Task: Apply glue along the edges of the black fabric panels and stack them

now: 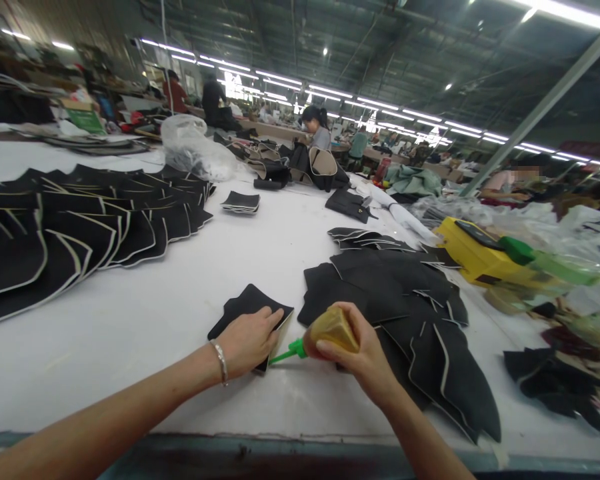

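My left hand [253,340] lies on a black leather-like piece [250,301], its fingers stretched flat across the top. A pale strip shows along the piece's right edge. My right hand [365,353] is wrapped around a squeeze bottle [330,331] of amber liquid, tilted with its green nozzle [287,351] pointing down and left. The nozzle's tip is at the lower right edge of the piece, close to my left hand; whether it touches cannot be made out. My left palm hides part of the piece.
Overlapping black pieces [395,287] lie right of my hands. More black pieces with pale edges [105,220] fan out at the left. A small stack [241,203] and a yellow container [473,250] stand farther back. Several people work beyond the white table [180,353].
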### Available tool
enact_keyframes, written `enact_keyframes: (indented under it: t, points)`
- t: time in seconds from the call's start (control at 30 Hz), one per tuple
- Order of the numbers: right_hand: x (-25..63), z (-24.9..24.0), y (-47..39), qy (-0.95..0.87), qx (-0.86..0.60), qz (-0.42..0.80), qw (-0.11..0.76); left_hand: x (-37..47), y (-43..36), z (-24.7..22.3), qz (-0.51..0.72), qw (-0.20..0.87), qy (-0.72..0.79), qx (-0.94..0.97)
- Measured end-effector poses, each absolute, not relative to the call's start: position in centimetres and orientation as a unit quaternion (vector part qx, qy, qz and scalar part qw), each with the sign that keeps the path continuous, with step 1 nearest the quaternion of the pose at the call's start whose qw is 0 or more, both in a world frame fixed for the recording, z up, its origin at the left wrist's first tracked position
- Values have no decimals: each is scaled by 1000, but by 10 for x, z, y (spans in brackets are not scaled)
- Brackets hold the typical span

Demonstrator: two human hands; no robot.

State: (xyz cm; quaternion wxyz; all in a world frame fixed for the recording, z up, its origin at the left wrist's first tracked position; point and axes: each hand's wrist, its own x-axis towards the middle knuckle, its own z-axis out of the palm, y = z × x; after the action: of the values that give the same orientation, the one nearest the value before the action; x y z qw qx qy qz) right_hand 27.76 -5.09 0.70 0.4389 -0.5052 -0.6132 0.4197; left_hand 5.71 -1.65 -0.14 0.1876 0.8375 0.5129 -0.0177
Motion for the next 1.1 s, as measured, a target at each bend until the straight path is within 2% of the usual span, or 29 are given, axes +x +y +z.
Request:
enact_keyframes:
  t: [0.1, 0.4, 0.6, 0.83, 1.0, 1.1]
  points:
    - [281, 6, -48, -624, -493, 428, 429, 58, -16, -2, -20, 183, 513, 838]
    - [292, 10, -25, -668, -528, 247, 463, 58, -13, -5, -14, 178, 510, 842]
    - [290, 10, -37, -672, -510, 311, 437, 58, -13, -4, -17, 178, 508, 843]
    - [290, 10, -31, -668, -543, 218, 460, 57, -13, -4, -15, 180, 509, 842]
    - [288, 11, -40, -661, -527, 307, 438, 58, -13, -3, -12, 181, 508, 842]
    - [286, 11, -39, -633, -546, 303, 457, 58, -15, 1, -18, 185, 512, 839]
